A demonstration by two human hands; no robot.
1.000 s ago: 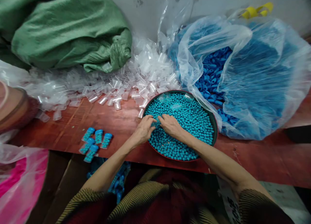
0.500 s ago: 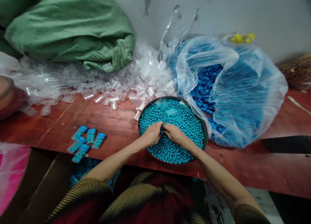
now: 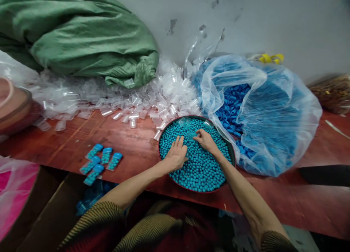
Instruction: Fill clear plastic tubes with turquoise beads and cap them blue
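Both hands are over a round tray [image 3: 233, 158] filled with small turquoise beads [image 3: 201, 175]. My left hand [image 3: 176, 156] lies palm down above the beads on the left side, fingers stretched forward and slightly apart. Something small and clear shows by its thumb; whether the palm holds it is hidden. My right hand [image 3: 206, 140] pinches a small clear plastic container [image 3: 192, 135] at the bead surface. Several bead-filled containers with blue caps [image 3: 106, 155] lie on the red table to the left.
Loose clear containers [image 3: 133, 115] heap along the back, beneath a green sack [image 3: 95, 40]. Right of the tray, a translucent bag [image 3: 284, 109] holds blue caps [image 3: 232, 104]. A pink bowl [image 3: 13, 102] stands at the left, a dark strip [image 3: 325, 174] at the right.
My hands were together around a small dark-blue thing over the beads. Now they are apart, the right one farther forward at a clear container. The view has shifted slightly.
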